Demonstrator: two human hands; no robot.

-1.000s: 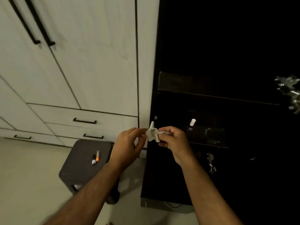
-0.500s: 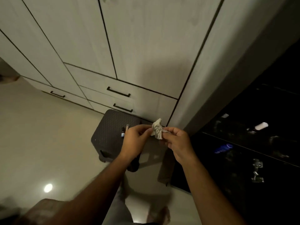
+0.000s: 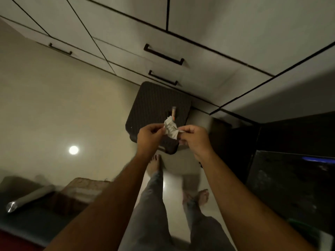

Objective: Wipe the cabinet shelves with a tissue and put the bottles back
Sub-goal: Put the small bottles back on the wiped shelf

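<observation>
Pinching a Crumpled Tissue

Both arms reach fwd over a dark stool (image 3: 155, 104); left hand (image 3: 149, 136) & right hand (image 3: 194, 137) each pinch the crumpled tissue (image 3: 170, 129) w/ curled fingers, held between them. No legible writing.

Your forearms are bare, no sleeves, watch or rings showing on your left hand (image 3: 149, 135) or right hand (image 3: 194, 138). You wear grey trousers (image 3: 150, 211), feet (image 3: 154, 164) bare.

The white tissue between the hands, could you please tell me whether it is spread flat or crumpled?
Crumpled. The white tissue is a creased wad, pinched by the left hand and the right hand on either side.
</observation>
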